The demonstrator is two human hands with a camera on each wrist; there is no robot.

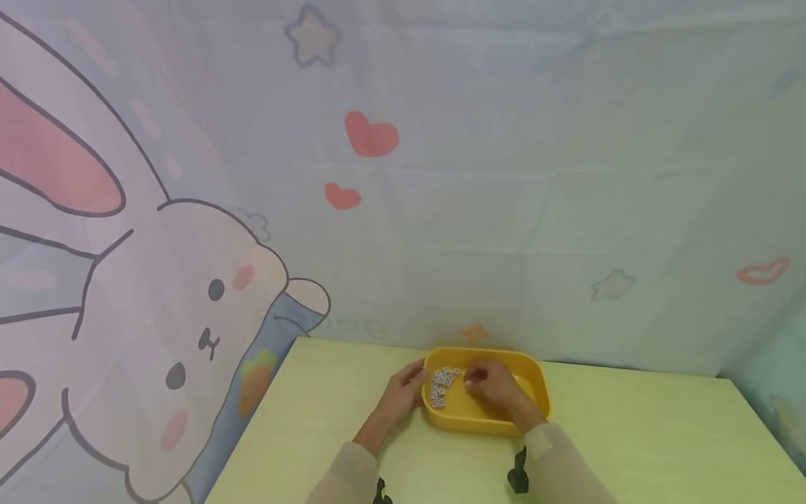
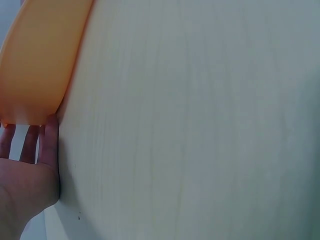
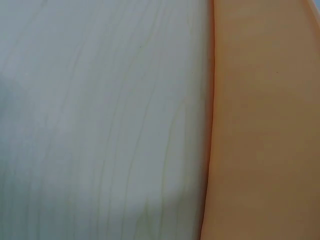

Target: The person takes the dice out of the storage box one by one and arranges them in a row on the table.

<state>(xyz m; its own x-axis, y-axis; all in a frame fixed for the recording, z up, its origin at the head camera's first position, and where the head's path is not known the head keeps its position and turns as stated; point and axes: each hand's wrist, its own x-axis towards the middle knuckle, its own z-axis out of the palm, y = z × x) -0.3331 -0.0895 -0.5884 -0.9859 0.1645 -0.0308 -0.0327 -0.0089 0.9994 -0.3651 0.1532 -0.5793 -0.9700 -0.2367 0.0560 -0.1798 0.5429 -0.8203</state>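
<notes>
Patterned blocks (image 1: pixel 437 397), smooth round-cornered yellow tray (image 1: pixel 469 424), wood-grained tabletop (image 2: pixel 200 120)

A pale surface (image 1: pixel 636 434), yellow-green in the head view and greyer in both wrist views, is lined with faint wood grain. Directly on it sits a yellow plastic tray (image 1: pixel 469 424) with rounded corners, near the far edge and slightly left of centre, its long side roughly parallel to that edge. A dark speck (image 2: pixel 79 217) marks the left wrist view.
</notes>
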